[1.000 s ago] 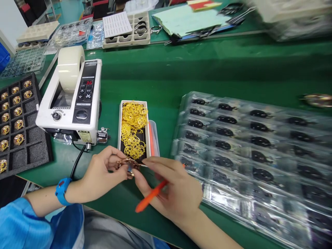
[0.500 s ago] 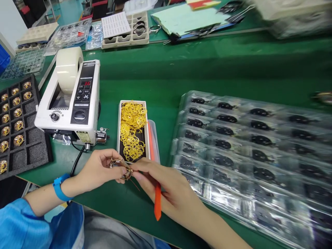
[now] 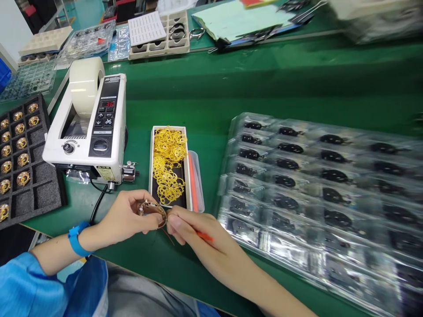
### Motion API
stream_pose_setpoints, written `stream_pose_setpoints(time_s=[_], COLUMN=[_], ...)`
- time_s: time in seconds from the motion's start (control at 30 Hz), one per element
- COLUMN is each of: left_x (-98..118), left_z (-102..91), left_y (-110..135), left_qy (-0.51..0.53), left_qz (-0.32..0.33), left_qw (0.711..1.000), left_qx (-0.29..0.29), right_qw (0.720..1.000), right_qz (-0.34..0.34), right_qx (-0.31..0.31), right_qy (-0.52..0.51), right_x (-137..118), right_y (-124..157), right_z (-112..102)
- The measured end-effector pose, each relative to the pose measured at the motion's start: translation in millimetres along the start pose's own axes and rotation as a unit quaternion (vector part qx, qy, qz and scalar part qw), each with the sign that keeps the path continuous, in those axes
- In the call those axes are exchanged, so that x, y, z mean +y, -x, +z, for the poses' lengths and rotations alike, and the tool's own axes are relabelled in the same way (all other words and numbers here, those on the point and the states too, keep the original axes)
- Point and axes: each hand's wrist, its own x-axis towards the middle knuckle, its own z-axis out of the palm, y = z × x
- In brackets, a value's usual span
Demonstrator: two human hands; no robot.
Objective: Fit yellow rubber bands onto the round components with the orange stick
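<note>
Between the thumb and fingers of my left hand (image 3: 134,213) is a round, gold-coloured ring-shaped part (image 3: 152,211), tilted, with thin reddish wires trailing below it. My right hand (image 3: 194,231) is closed at the ring's right edge, its fingertips touching or very near it. A slim orange tool (image 3: 205,236) lies in that hand; only a short piece shows behind the thumb, and its kind is hidden. Just beyond both hands stands a white box (image 3: 152,167) holding many yellow ring-shaped pieces (image 3: 168,154).
A white tape dispenser (image 3: 117,136) with a tape roll stands at left, a tally counter (image 3: 129,171) beside it. A black foam tray (image 3: 49,196) holds gold round parts. On the right lies a clear plastic tray (image 3: 228,176) of dark parts. Papers (image 3: 241,22) lie at the back.
My right hand has turned and its fingers have curled in more, so the orange tool is now mostly hidden. The ring has tilted slightly in my left hand, which stays in place.
</note>
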Motion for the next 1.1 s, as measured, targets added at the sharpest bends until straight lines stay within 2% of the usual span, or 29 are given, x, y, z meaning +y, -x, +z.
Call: stream_pose_setpoints(time_s=[0.1, 0.27, 0.47, 0.6, 0.67, 0.73, 0.77, 0.87, 0.93, 0.97, 1.0, 1.03, 1.1], left_x=[0.1, 2.2, -2.1, -2.9, -2.7, -4.4, -6.3, -16.3, -23.6, -26.5, -28.4, -29.4, -28.5], left_z=[-3.1, -4.8, -3.8, -5.7, -7.5, -9.3, -10.1, -10.6, -8.7, -7.3, -5.9, -4.8, -5.4], left_y=[0.0, -0.1, -1.7, -2.5, -2.1, -1.2, -0.8, 0.4, 1.8, 3.1, 5.0, 7.5, 14.4], left_qy=[-0.002, 0.007, -0.023, -0.044, -0.097, -0.193, -0.252, -0.430, -0.513, -0.534, -0.538, -0.523, -0.433], left_qz=[-0.004, 0.007, 0.023, 0.089, 0.141, 0.217, 0.264, 0.387, 0.415, 0.413, 0.406, 0.395, 0.359], left_qw=[1.000, 1.000, 0.999, 0.995, 0.985, 0.954, 0.927, 0.809, 0.745, 0.732, 0.734, 0.752, 0.824], left_qx=[-0.001, -0.009, -0.006, 0.011, 0.035, 0.071, 0.087, 0.104, 0.099, 0.093, 0.083, 0.074, 0.069], right_qw=[1.000, 1.000, 0.992, 0.974, 0.961, 0.945, 0.937, 0.916, 0.903, 0.898, 0.899, 0.906, 0.940], right_qz=[0.016, 0.000, 0.102, 0.159, 0.181, 0.206, 0.216, 0.223, 0.229, 0.233, 0.234, 0.229, 0.191], right_qx=[-0.002, 0.017, 0.032, 0.084, 0.096, 0.074, 0.056, 0.022, 0.033, 0.042, 0.052, 0.063, 0.090], right_qy=[0.013, 0.020, -0.069, -0.139, -0.187, -0.244, -0.270, -0.332, -0.363, -0.370, -0.367, -0.350, -0.268], right_x=[1.6, 4.4, 1.0, 1.7, 1.3, -1.1, -2.9, -7.0, -6.1, -4.3, -1.7, 1.4, 7.9], right_y=[1.2, 2.2, -3.6, -5.4, -4.7, -4.0, -3.9, -4.9, -5.6, -5.5, -5.0, -3.9, 0.0], right_z=[-2.9, -3.2, 2.4, -1.1, -3.3, -3.7, -3.1, 0.8, 3.0, 3.5, 3.6, 3.3, 2.2])
